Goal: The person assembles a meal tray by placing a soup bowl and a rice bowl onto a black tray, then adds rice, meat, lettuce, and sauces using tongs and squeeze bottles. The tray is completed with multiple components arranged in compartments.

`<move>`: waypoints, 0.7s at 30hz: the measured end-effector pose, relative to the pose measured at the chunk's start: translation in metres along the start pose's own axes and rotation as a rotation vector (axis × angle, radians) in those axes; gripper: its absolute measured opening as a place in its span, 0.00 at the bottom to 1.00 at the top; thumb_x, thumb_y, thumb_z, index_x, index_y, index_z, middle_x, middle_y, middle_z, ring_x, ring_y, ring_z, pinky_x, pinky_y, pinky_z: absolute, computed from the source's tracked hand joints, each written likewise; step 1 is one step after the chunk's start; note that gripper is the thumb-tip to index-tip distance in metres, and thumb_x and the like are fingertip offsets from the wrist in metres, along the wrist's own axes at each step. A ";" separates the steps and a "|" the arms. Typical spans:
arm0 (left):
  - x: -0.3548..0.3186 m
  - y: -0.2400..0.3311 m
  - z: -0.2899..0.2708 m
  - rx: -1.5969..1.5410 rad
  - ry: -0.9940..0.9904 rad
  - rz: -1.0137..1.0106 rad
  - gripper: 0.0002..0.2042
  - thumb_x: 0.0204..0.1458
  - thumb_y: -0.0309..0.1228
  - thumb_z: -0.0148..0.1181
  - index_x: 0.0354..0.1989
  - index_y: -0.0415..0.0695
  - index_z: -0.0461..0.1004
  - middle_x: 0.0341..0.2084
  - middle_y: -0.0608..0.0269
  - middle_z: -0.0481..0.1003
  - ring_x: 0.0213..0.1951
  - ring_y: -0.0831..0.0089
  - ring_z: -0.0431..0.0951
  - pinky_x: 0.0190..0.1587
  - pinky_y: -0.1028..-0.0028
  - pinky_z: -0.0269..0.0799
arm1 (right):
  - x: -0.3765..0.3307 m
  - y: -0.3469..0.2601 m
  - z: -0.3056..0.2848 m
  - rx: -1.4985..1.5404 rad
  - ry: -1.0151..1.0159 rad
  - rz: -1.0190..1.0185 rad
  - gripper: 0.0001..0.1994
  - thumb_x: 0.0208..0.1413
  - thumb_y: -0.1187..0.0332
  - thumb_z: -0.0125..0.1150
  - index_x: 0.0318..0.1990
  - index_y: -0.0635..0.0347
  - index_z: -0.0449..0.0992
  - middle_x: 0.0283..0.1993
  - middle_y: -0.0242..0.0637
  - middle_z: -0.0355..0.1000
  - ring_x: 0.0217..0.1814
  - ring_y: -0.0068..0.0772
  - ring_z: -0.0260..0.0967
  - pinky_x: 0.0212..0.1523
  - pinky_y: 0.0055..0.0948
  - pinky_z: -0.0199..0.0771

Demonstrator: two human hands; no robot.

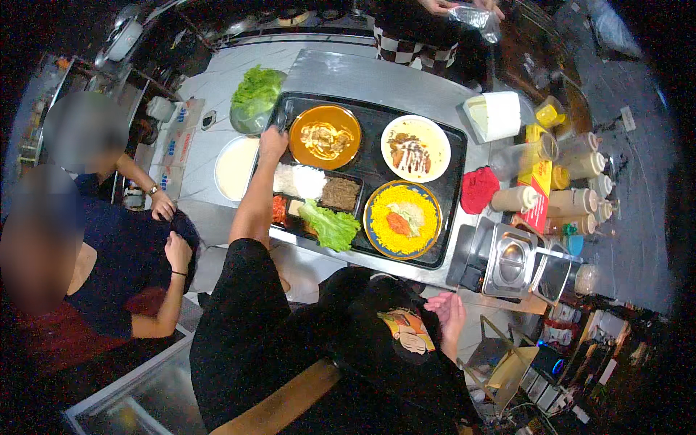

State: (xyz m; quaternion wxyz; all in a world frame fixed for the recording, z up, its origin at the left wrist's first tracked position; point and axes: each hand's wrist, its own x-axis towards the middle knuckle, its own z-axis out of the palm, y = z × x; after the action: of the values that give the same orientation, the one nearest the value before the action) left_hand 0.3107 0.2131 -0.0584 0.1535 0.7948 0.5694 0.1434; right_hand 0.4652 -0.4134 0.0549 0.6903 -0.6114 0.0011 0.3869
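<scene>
Left hand (272, 142) grips the black tray's (449, 163) far-left edge.
Its fingertips are hidden over the rim; arm stretched straight out beside the orange bowl (324, 136). Right hand (449, 313) hangs open and empty, palm up, below the steel counter (362, 76).

I'm working from a single view here, the left head camera, looking steeply down from above my own chest onto a steel counter (406, 83) straight ahead. The wide fisheye bends the counter's edges and blackens the corners. The black tray (449, 145) sits near the middle of the picture, fairly close, within arm's reach; my left hand (273, 141) reaches its far left edge, my right hand (447, 312) hangs low near the lens. There's no second view to overlap with. People at the left rim and far top sit further off.
</scene>
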 end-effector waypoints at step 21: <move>-0.297 0.349 -0.134 -0.503 0.689 1.004 0.15 0.61 0.36 0.53 0.49 0.38 0.74 0.43 0.57 0.75 0.41 0.64 0.74 0.44 0.69 0.71 | -0.184 0.105 -0.441 -0.258 0.620 0.040 0.10 0.60 0.71 0.61 0.47 0.65 0.76 0.33 0.35 0.78 0.35 0.24 0.76 0.40 0.26 0.77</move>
State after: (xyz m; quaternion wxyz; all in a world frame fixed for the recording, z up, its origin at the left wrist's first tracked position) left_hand 0.4651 -0.1642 0.1901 0.0579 0.8122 0.0952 0.5726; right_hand 0.4874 -0.8891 -0.0578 0.5664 -0.7822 0.1739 0.1929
